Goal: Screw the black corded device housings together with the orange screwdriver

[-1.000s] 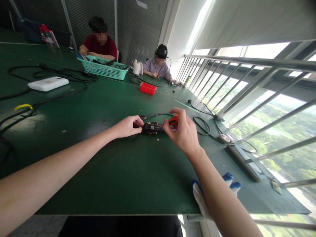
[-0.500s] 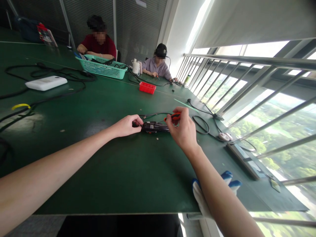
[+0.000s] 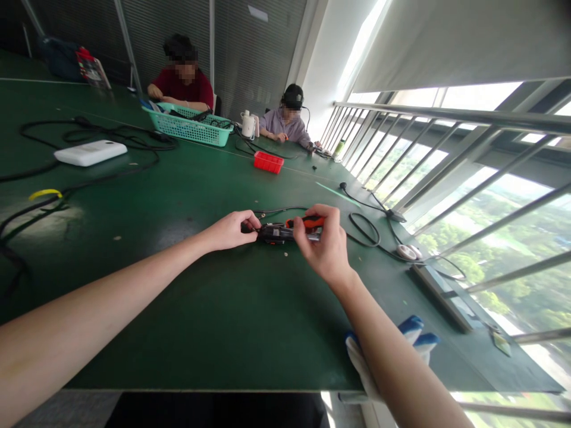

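Observation:
A small black device (image 3: pixel 275 232) with a thin black cable lies on the green table (image 3: pixel 223 309) straight ahead of me. My left hand (image 3: pixel 229 230) is closed, pinching the device's left end. My right hand (image 3: pixel 323 244) is closed round an orange-handled tool (image 3: pixel 307 222), which lies nearly level over the device's right end. A tiny pale speck, perhaps a screw (image 3: pixel 285 255), rests on the table just in front of the device.
A black cable coil (image 3: pixel 366 230) and white round part (image 3: pixel 405 252) lie right, by the window rail. White-and-blue gloves (image 3: pixel 414 339) hang at the near edge. Farther off: red tray (image 3: pixel 268 161), teal basket (image 3: pixel 190 126), white box (image 3: pixel 90 152), loose cables. Two people sit at the far end.
My right hand has tipped the orange-handled tool from upright down to nearly level over the device. My left hand has stayed on the left end.

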`<state>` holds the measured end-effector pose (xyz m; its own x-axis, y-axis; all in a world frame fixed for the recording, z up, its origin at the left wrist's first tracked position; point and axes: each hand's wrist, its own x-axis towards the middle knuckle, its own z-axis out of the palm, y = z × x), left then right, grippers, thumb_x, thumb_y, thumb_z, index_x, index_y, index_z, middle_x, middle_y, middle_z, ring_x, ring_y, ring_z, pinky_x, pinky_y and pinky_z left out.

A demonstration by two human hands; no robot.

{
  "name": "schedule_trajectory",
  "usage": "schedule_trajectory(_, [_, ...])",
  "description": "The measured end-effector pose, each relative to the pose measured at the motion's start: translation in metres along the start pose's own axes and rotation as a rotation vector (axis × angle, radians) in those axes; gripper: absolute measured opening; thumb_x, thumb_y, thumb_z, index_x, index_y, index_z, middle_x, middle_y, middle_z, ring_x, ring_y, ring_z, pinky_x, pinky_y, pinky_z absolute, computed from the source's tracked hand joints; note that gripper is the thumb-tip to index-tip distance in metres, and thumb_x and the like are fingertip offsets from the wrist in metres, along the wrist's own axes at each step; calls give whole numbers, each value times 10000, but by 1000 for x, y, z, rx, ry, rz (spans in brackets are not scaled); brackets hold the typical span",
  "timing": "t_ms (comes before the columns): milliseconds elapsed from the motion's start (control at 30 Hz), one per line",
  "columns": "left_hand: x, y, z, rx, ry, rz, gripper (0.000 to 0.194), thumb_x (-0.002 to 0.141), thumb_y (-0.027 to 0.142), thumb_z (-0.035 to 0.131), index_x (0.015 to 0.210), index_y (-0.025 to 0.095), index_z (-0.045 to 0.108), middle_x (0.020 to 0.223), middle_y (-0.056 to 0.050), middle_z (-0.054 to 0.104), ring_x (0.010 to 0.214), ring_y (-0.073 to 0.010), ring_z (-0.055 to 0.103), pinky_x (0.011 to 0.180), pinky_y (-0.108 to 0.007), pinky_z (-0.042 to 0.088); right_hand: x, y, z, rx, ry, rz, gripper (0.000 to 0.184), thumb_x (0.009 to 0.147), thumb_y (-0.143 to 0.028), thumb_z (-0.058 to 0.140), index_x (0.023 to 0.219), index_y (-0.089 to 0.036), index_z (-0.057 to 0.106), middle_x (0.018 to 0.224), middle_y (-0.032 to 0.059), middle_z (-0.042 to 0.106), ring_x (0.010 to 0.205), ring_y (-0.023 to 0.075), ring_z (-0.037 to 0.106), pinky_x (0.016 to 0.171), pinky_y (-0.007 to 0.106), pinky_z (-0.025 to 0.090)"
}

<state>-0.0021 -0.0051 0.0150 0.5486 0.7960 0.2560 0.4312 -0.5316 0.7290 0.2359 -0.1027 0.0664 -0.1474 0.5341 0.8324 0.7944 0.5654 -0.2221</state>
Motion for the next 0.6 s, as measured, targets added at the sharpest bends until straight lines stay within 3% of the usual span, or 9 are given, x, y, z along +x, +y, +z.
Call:
schedule_trajectory(167, [-1, 1, -1, 3, 2, 17, 285, 785, 380, 674, 1018, 215, 674, 998, -32, 739, 924, -225, 687, 794, -336, 519, -4, -7, 14, -21, -118, -47, 186, 989, -356, 570, 1113, -241, 492, 913, 32, 689, 756, 175, 687, 685, 300, 545])
schedule_trajectory(400, [-1, 1, -1, -1, 0, 18, 272, 791, 374, 681, 1013, 216, 669, 993, -30, 733, 918, -220, 685, 787, -328, 521, -2, -15, 11, -60, -127, -130, 254, 951, -279, 584, 1184, -227, 498, 1019, 76, 689, 869, 222, 672, 780, 364, 547])
schedule_trajectory(533, [-1, -1, 0, -2, 2, 21, 274, 789, 368, 683, 1019, 220, 671, 1002, -30, 736, 931, -223, 688, 795, -329, 524, 0, -15, 8, -102, -115, -159, 149, 978, -288, 578, 1114, -232, 550, 897, 45, 682, 791, 199, 645, 762, 343, 522])
schedule_trajectory(600, [-1, -2, 0, -1, 7, 21, 276, 789, 367, 682, 1021, 219, 673, 1011, -34, 737, 938, -225, 689, 797, -330, 525, 0, -14, 8, -86, -125, -134, 183, 980, -273, 566, 1156, -227, 543, 941, 55, 683, 836, 201, 654, 788, 342, 529])
